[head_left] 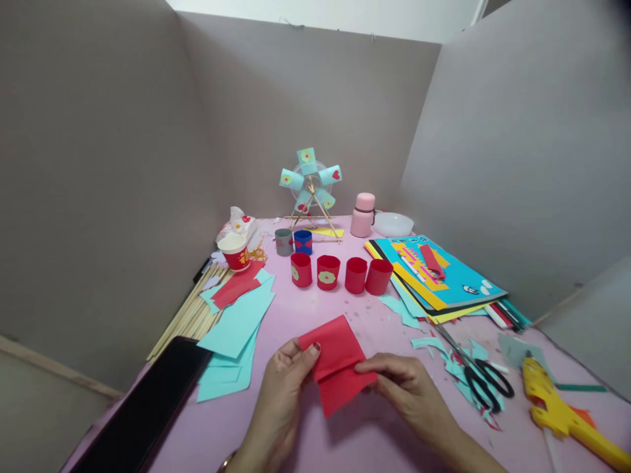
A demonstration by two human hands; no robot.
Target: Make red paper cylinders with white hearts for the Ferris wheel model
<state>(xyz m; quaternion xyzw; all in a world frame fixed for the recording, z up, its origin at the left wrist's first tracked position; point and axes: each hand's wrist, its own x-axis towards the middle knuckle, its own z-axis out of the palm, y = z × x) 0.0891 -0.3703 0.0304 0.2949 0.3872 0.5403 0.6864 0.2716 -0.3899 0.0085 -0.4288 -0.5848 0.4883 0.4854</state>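
Between my hands is a piece of red paper (334, 345) with a crease or overlap across its lower part. My left hand (290, 381) pinches its left edge, thumb on top. On the right side, my right hand (401, 381) grips the paper by the fold, its fingertips partly hidden beneath. Beyond the paper stand several small red paper cups (328, 272), some with a green flower on the front. Behind them are a grey paper cup (284, 242) and a blue paper cup (303, 242). A model Ferris wheel (311, 180) of sticks and light-blue paper stands at the back.
At left lie a black phone (148, 401), light-blue paper sheets (239, 328), wooden sticks (190, 309) and a red-and-white paper cup (234, 253). To the right are scissors (476, 374), a yellow glue gun (557, 407), paper scraps and a blue book (468, 279). A pink bottle (363, 215) stands behind.
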